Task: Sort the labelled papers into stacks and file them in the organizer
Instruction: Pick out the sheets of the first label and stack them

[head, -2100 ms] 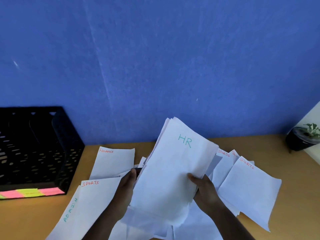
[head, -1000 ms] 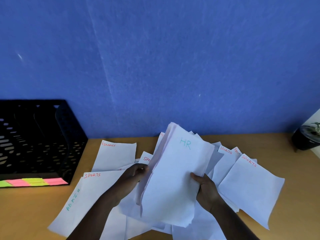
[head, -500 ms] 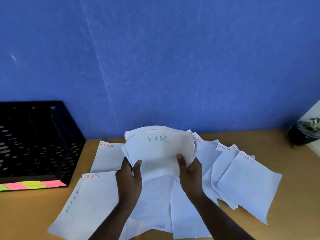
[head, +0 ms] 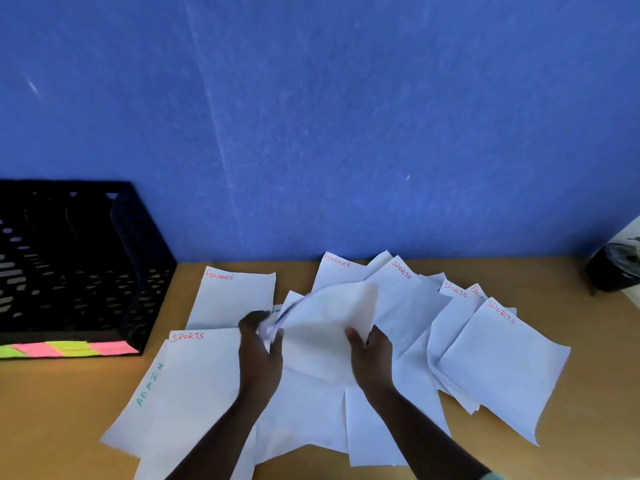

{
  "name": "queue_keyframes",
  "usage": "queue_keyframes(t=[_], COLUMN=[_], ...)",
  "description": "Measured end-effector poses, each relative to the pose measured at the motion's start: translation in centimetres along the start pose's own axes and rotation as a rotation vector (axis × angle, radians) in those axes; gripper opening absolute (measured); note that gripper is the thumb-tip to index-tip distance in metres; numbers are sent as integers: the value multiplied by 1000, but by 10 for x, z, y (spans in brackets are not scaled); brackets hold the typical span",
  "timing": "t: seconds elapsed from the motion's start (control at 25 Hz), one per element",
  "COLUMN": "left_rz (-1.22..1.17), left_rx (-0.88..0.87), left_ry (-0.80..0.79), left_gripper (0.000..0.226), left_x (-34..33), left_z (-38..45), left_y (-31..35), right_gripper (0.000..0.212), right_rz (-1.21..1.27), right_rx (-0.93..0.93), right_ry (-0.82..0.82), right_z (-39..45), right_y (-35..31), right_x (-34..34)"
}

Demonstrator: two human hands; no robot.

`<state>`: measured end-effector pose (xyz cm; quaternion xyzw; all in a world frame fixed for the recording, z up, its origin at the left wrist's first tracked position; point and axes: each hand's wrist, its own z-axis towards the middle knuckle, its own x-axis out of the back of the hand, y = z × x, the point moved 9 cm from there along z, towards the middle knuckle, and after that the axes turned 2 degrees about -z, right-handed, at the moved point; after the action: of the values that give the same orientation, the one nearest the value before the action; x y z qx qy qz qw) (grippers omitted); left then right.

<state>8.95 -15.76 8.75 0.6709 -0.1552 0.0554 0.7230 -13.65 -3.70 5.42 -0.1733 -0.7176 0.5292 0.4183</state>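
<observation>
Both hands grip a blurred bundle of white papers (head: pixel 325 327) just above the desk, bent over so its label does not show. My left hand (head: pixel 258 344) pinches its left edge and my right hand (head: pixel 372 351) holds its right edge. Loose sheets lie fanned around it: one marked FINANCE (head: pixel 235 296), one marked SPORTS (head: pixel 201 375) over an ADMIN sheet (head: pixel 138 410), and several SPORTS and FINANCE sheets on the right (head: pixel 502 362). The black mesh organizer (head: pixel 79 268) stands at the left against the wall.
Pink and green sticky labels (head: pixel 65 348) line the organizer's front edge. A dark pot with a small plant (head: pixel 613 271) sits at the far right. The blue wall (head: pixel 346 133) closes the back of the wooden desk (head: pixel 52 410).
The HR bundle was held upright, then turned flat and lowered between both hands. Now it is bent forward and blurred, its HR label out of sight. A FINANCE sheet shows behind it.
</observation>
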Motion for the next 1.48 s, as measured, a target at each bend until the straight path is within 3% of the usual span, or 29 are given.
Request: queue_keyframes(t=[0.08, 0.12, 0.2, 0.28, 0.32, 0.48, 0.56, 0.68, 0.8, 0.88, 0.96, 1.04, 1.2, 1.48], left_rz=[-11, -66, -239, -419, -428, -273, -202, -148, -118, -89, -80, -86, -1, 67], left_rx=[148, 267, 438, 529, 533, 397, 319, 205, 125, 94, 85, 42, 16, 46], left_ry=[129, 151, 26, -155, -148, -46, -41, -51, 40, 137, 203, 215, 159, 121], left_gripper=[63, 71, 55, 21, 12, 25, 27, 28, 28, 40, 47, 45, 27, 35], left_x=[17, 20, 7, -17, -18, 6, 17, 24, 27, 31, 32, 32, 33, 30], left_z=[7, 6, -2, -14, -16, 1, 7, 9, 2, -7, -18, -23, -25, -28], left_y=[-23, -37, -50, -43, -39, -36, -34, -23, -6, 6, 14, 15, -8, -36], right_gripper=[2, 8, 22, 30, 32, 38, 40, 37, 21, 34, 48, 49, 39, 28], right_rz=[326, 530, 837, 921, 921, 972, 901, 463, 218, 118, 167, 199, 104, 59], right_rx=[-209, -311, -405, -396, -400, -517, -421, -228, 9, 124, 195, 219, 137, 152], right_ry=[21, -13, -136, -287, -360, -379, -393, -390, -96, 79, 26, -33, 7, -44], right_z=[10, 10, 5, -10, -19, -11, 14, 30, 31, 17, 1, -12, -20, -20], right_y=[14, 20, 24, 21, 24, 50, 49, 31, 8, -2, -1, 2, 27, 32], right_x=[3, -1, -13, -25, -31, -13, 12, 34, 53, 60, 48, 35, 25, 20])
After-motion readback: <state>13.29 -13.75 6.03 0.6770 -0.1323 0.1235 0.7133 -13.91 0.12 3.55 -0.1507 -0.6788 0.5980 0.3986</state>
